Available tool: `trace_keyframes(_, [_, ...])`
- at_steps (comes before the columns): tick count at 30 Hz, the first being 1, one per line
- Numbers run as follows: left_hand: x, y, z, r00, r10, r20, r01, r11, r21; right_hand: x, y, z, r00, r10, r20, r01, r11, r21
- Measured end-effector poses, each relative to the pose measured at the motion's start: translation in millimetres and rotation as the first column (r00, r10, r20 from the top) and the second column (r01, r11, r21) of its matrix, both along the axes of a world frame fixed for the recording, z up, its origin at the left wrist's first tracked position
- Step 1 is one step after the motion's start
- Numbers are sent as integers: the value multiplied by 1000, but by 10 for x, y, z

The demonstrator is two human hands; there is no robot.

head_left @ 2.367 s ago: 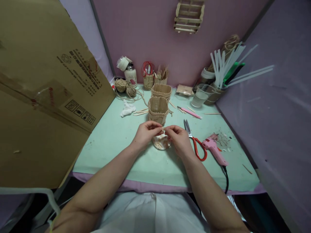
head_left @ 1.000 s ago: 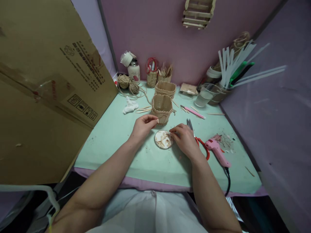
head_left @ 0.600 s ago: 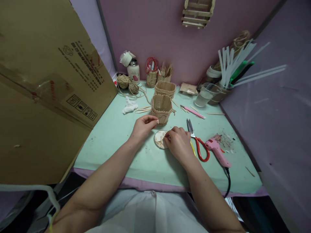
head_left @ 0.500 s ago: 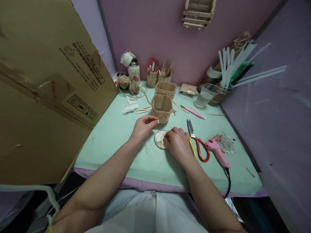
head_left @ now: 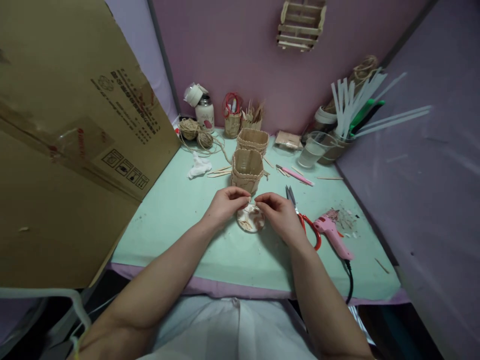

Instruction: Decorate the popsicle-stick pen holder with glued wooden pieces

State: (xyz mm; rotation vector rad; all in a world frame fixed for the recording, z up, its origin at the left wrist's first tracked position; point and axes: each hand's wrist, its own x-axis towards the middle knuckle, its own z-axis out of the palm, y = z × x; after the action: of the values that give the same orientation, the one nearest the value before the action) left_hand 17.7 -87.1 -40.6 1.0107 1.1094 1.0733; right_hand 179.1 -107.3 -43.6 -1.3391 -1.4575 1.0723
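Note:
Thumb and fingers of my left hand (head_left: 226, 207) are pinched on a small pale wooden chip (head_left: 249, 199). Close beside it, my right hand (head_left: 280, 214) is also closed in a pinch; what sits at its fingertips is too small to make out. Both hands are just above a round shallow dish (head_left: 250, 227) with small pale pieces in it. Directly behind my fingertips stands a square wooden basket (head_left: 247, 178) with a braided rim, and a second similar basket (head_left: 253, 138) is behind that one. Red-handled scissors (head_left: 313, 232) lie right of my right hand, partly covered by it.
A pink glue gun (head_left: 335, 235) with a black cord lies at right, beside scraps. Pink tweezers (head_left: 296, 175) and a clear plastic cup (head_left: 313, 152) are farther back. Twine balls (head_left: 190, 129) and a white tissue (head_left: 199, 166) lie at back left. A large cardboard box (head_left: 75, 150) borders the left.
My right hand has lifted from the dish and come up beside my left fingertips. The left hand has moved slightly right and nearer me, over the dish's far edge.

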Motion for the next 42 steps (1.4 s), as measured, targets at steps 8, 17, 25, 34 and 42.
trace_keyframes(8, [74,-53,42,994,-12,112,20,997,-68,-36,18,-21,978,-103,-180,90,993,-77])
trace_keyframes(17, [65,-48,9,994,-23,104,23,1000,-4,-34,29,-79,975,-126,-181,120,992,-46])
trace_keyframes(25, [65,-49,5,998,-27,63,26,999,23,-46,14,-62,972,-132,-193,121,990,-67])
trace_keyframes(34, [-10,15,34,993,101,63,-104,993,51,5,13,-35,988,-150,-34,151,989,10])
trace_keyframes(42, [-30,39,38,990,124,72,-127,991,38,30,-13,-112,954,4,299,-47,990,136])
